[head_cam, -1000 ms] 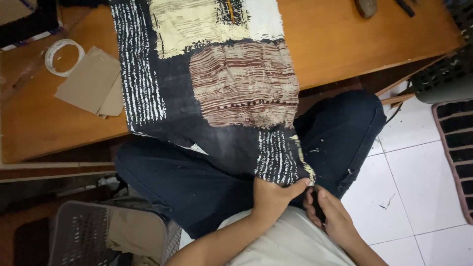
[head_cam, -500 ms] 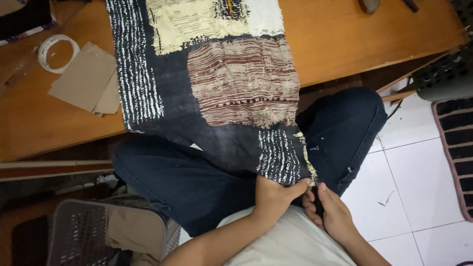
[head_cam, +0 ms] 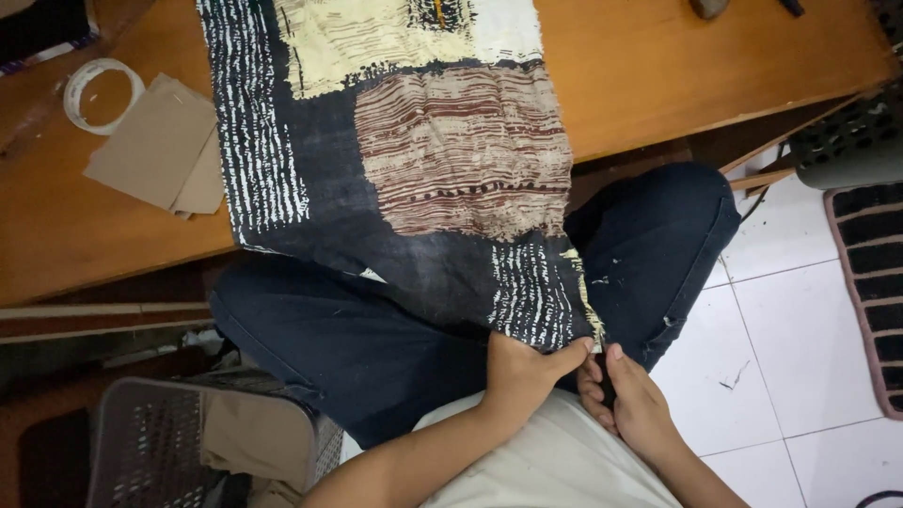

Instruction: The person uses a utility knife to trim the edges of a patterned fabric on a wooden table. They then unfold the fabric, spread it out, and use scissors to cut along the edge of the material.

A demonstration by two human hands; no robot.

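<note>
**Soft cloth, pinched at near corner**

Head view: cloth (head_cam: pixel 414 179) looks light, limp, non-slip weave; it'll sag, so grip near the hem w/ both hands. It runs from the desk (head_cam: pixel 677 66) down over your lap. Left hand (head_cam: pixel 522 372) pinches its lower corner; right hand (head_cam: pixel 632 404) is curled round sth dark just beside. Black w/ white dashes, cream & brown striped patches.

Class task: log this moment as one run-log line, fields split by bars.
left hand: pinching lower edge of dark patchwork-print cloth | right hand: beside it at the cloth's corner | cloth: draped from wooden table onto lap
</note>
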